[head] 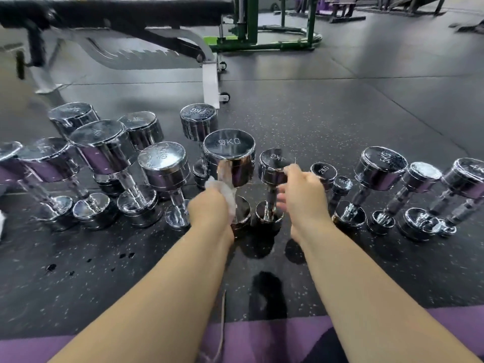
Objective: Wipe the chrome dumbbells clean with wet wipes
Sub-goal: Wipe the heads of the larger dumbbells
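Observation:
Several chrome dumbbells stand on end in a row across the dark rubber floor. In the middle stands the 9KG dumbbell (pixel 229 153). My left hand (pixel 209 208) grips a white wet wipe (pixel 222 188) and holds it against that dumbbell's handle, just under the top head. To its right stands a smaller 4KG dumbbell (pixel 273 169). My right hand (pixel 303 195) is at that dumbbell's top head and handle with fingers curled; motion blur hides whether it holds it.
Smaller 2KG (pixel 324 171) and 1KG (pixel 341 184) dumbbells and larger ones (pixel 379 166) stand to the right; bigger dumbbells (pixel 104 145) fill the left. A weight bench (pixel 117 11) and a green machine frame (pixel 251 24) stand behind. Wet spots (pixel 267 292) mark the floor near my purple-clad legs.

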{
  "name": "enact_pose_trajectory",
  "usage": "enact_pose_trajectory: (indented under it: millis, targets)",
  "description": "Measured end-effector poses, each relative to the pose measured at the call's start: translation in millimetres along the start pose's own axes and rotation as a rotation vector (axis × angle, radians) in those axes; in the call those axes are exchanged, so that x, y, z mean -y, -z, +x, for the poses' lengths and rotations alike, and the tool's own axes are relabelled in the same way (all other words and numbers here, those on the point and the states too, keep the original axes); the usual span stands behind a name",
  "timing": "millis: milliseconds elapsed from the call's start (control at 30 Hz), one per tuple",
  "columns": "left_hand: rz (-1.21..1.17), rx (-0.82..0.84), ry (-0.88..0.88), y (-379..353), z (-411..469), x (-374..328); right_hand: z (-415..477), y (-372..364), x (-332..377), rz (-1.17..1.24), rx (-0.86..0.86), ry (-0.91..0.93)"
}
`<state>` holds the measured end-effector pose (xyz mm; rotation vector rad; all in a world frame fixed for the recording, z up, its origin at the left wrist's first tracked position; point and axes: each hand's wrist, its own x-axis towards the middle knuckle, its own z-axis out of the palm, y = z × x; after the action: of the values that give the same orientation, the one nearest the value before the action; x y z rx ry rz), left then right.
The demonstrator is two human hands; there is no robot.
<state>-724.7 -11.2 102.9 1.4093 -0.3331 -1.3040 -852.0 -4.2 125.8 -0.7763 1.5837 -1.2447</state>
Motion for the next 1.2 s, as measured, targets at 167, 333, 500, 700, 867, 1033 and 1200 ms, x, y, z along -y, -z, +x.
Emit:
enact_pose_trajectory:
  millis: [167, 333, 500, 700, 867, 1033, 1200]
  targets:
    - [-0.186, 0.278, 0.000, 2, -5, -47, -12, -35, 38, -0.043, 0.392, -0.255]
    - [0.049, 0.432, 0.073, 0, 23, -63, 11, -60, 44, -0.146, 0.406, -0.289]
    - [0.060, 0.379, 0.039, -5, 30, -56, 14, -81, 22, 0.052, 0.304, -0.219]
    - [-0.036, 0.337, -0.048, 10, 11, -38, -13, -58, 6, 0.274, 0.410, -0.153]
    - [-0.028, 0.283, -0.076, 27, -35, -19, -48, -19, -7, 0.300, 0.425, -0.151]
    - [0.040, 0.338, -0.081, 25, -70, -8, -60, 15, -9, 0.215, 0.409, -0.197]
    - [0.207, 0.346, -0.080, 16, -78, -7, -50, 36, 1, 0.108, 0.433, -0.237]
